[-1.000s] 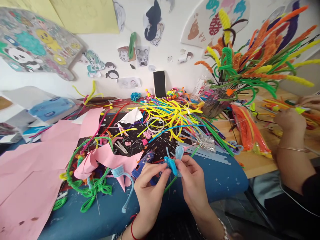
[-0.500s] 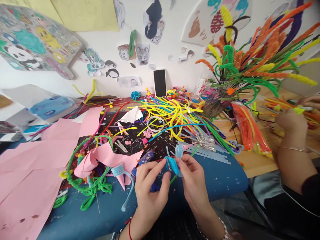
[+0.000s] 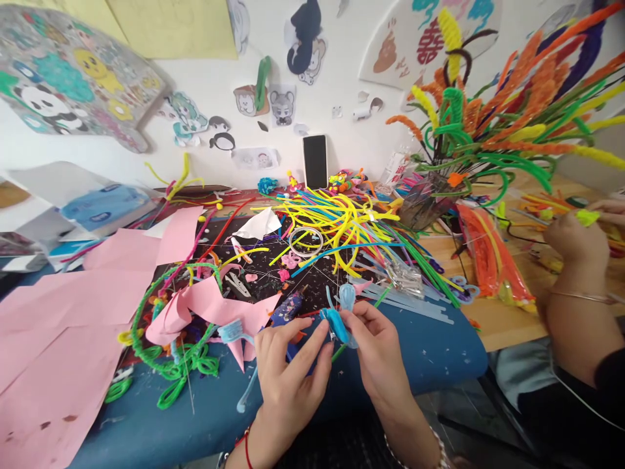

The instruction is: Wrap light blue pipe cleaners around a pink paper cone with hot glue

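Observation:
Between my two hands is a small blue pipe-cleaner piece (image 3: 336, 327), bright blue in the middle with a pale blue loop sticking up from it. My right hand (image 3: 383, 345) pinches it from the right between thumb and fingers. My left hand (image 3: 290, 371) is closed on its left side, index fingertip against the bright blue part and thumb below. A thin silvery bit, perhaps a metal clip, shows near the left fingertips; its shape is mostly hidden. Behind the left hand lies a glue gun (image 3: 287, 307) with a dark patterned body. A pale blue pipe-cleaner piece (image 3: 230, 331) rests to its left.
Pink sheets (image 3: 73, 306) cover the left side, near a green braided pipe-cleaner loop (image 3: 141, 355). Loose yellow pipe cleaners (image 3: 342, 221) pile up behind, around a clear tape ring (image 3: 306, 242). A phone (image 3: 315, 161) leans on the wall. Another person's hand (image 3: 576, 238) works at right.
My left fingers have loosened and shifted slightly, with the index finger now lying on the blue piece. The right hand keeps its pinch. The whole view has moved a little.

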{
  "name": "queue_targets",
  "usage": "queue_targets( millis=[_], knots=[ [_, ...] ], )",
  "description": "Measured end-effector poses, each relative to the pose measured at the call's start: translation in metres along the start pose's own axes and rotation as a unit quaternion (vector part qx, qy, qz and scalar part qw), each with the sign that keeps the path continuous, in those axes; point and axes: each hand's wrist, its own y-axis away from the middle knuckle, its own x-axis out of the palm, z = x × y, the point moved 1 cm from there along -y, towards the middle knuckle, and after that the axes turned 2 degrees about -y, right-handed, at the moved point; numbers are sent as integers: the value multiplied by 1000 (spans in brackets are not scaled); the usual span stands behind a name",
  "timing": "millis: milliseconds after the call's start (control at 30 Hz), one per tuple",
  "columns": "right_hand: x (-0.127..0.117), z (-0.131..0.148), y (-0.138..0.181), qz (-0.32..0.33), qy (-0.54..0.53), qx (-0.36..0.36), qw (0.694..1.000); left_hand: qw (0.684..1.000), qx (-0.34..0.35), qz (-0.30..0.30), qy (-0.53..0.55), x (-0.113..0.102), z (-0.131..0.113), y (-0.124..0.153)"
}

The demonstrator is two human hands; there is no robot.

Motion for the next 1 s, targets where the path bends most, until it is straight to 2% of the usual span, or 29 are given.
queue_targets(
  millis=[1000],
  knots=[
    [-2, 2, 0, 50, 25, -6, 998, 999, 49, 3, 23, -3, 6, -4]
  ],
)
